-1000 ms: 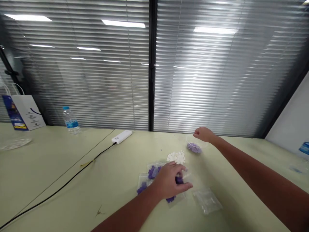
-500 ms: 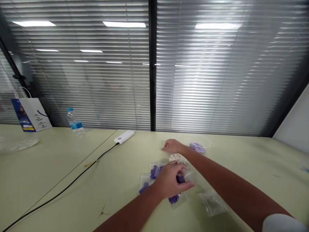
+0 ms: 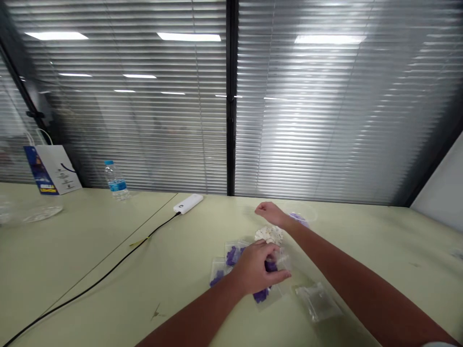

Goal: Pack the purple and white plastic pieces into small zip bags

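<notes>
My left hand (image 3: 255,268) rests with its fingers curled over a small clear bag of purple pieces (image 3: 270,282), and seems to grip it. Two more clear bags of purple pieces (image 3: 232,255) lie just left of it. Above them sits a heap of small white pieces (image 3: 268,235). My right hand (image 3: 269,213) hangs curled just beyond the heap, with nothing visible in it. Behind my right wrist, a clear bowl with purple pieces (image 3: 299,217) is partly hidden. A clear plastic bag (image 3: 317,302) lies to the lower right.
The pale green table (image 3: 90,241) holds a white power bank (image 3: 188,203) with a black cable (image 3: 108,260), a water bottle (image 3: 115,180), a paper gift bag (image 3: 52,169) and a glass dish (image 3: 42,213). Blinds behind glass (image 3: 304,120) run along the far edge.
My right hand has moved left from the bowl to just beyond the white heap, and its wrist now covers most of the bowl. My left hand stays on the bag.
</notes>
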The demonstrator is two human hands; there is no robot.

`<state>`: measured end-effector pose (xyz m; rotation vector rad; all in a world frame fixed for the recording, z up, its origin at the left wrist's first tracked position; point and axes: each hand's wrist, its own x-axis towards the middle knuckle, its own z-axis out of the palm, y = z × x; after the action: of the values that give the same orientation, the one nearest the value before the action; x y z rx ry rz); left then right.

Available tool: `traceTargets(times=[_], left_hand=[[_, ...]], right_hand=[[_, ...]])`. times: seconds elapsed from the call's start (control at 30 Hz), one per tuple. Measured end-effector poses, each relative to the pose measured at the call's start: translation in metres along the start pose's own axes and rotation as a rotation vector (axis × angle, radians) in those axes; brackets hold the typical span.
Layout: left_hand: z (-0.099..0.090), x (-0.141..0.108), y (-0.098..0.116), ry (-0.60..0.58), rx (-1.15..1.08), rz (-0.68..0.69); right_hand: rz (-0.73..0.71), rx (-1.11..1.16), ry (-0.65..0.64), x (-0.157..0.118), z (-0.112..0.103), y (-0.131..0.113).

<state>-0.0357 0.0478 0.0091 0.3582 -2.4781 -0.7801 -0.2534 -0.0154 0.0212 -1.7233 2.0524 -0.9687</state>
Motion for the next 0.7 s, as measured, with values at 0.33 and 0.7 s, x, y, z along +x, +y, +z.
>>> traceTargets(times=[0.33, 0.7], left_hand=[[0.000, 0.001, 0.000, 0.000, -0.013, -0.009], [-0.002, 0.002, 0.000, 0.086, 0.063, -0.002]], right_hand=[[0.182, 0.125, 0.413, -0.045, -0.130, 0.073], [-0.016, 0.360, 0.251, -0.168, -0.033, 0.000]])
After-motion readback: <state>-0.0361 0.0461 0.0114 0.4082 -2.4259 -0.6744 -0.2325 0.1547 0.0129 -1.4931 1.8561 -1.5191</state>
